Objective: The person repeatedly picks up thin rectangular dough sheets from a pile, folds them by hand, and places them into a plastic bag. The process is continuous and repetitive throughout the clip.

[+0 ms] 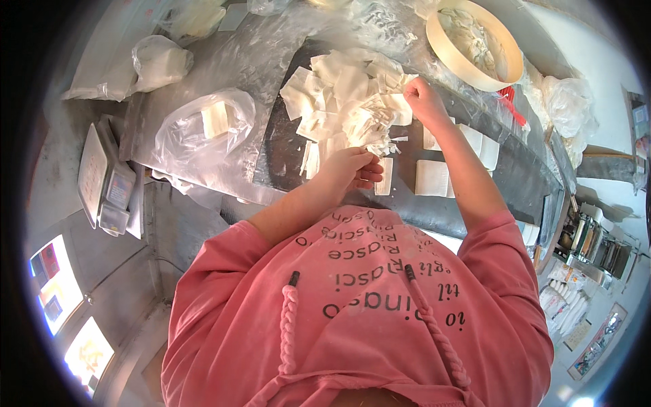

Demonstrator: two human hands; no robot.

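A loose heap of thin, pale dough sheets (351, 81) lies on a dark board (277, 147) before me. At the heap's right edge is my right hand (424, 99), its fingers curled; whether it pinches a sheet cannot be told. My left hand (361, 170) is at the near edge of the heap, palm turned sideways and fingers bent, with its grip partly hidden. Close to its fingertips lies a narrow pale strip stack (384, 176). Crumpled dough pieces (368, 124) lie between the hands. Neat stacks of cut pale sheets (432, 178) sit under and beside my right forearm.
An open plastic bag (170, 127) with a pale block (215, 119) lies at left. A round wooden-rimmed sieve (435, 38) holding scraps stands at back right, near a red-handled brush (513, 109). A scale (109, 183) is left of the floury metal table (213, 66).
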